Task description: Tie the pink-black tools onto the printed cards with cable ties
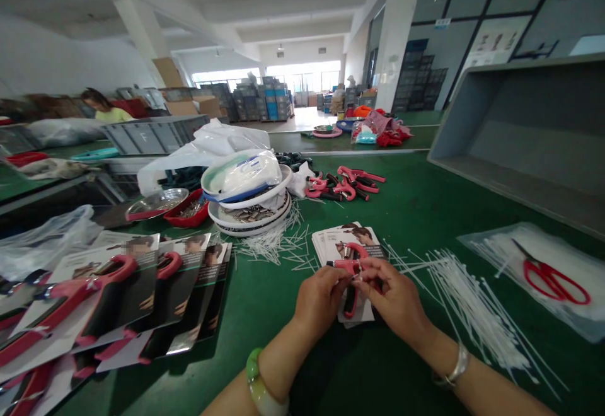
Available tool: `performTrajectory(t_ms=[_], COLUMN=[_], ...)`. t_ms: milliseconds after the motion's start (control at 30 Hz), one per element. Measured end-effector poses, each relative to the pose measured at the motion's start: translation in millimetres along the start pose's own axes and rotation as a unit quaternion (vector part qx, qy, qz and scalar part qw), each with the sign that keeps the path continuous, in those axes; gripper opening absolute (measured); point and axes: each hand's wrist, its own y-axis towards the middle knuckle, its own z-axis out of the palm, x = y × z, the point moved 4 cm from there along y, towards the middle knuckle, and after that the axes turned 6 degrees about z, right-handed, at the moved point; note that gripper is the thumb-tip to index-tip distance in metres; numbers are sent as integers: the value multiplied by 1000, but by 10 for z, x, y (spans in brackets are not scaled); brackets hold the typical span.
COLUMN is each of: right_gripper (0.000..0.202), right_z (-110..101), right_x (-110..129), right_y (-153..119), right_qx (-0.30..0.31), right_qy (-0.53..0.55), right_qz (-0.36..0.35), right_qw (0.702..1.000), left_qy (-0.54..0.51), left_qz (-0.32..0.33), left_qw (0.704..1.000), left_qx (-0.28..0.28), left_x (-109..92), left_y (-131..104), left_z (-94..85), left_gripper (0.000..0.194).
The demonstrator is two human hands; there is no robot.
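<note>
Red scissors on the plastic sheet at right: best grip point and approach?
Probably from above, at the red handle loops. The scissors lie flat on the clear plastic sheet, slim blades pointing up-left, loops toward the lower right. The loops are the bulkiest, blunt part. Both hands, left hand and right hand, are busy at the card.

hand gripper partly hidden by fingers

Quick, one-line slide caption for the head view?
Both hands, left hand and right hand, fasten a pink hand gripper onto a printed card beside loose white cable ties.
</note>
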Motion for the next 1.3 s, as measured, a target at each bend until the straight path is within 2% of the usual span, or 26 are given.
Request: performTrajectory(t_ms=[233, 433, 833, 933, 1033, 1167, 1300], right_gripper=[36, 36, 42, 44, 47, 50, 40], right_z=[56, 61, 51, 53, 51, 27, 42], right_x=[10, 14, 17, 17, 34, 111, 173], right_y=[164, 184, 198, 228, 286, 362, 396], right_qx=[11, 24, 63, 91, 153, 218, 227], right_qy=[16, 5, 23, 34, 36, 22, -18], right_qz=[9, -4, 8, 15, 43, 50, 18], right_qw=[1000, 1000, 998, 995, 987, 974, 973], left_qy=[10, 10, 18, 4, -33, -91, -169], left_qz=[36, 44, 33, 43, 50, 16, -52], left_qw=[999, 999, 999, 999, 998, 995, 984], left_qx=[-32, -13, -13, -16, -19, -23, -10], left_x=[47, 68, 78, 70, 72, 111, 143], left_y=[77, 82, 89, 96, 101, 99, 97], left_z=[-31, -9, -2, -14, -29, -21, 25], left_gripper=[15, 17, 19, 20, 17, 13, 12])
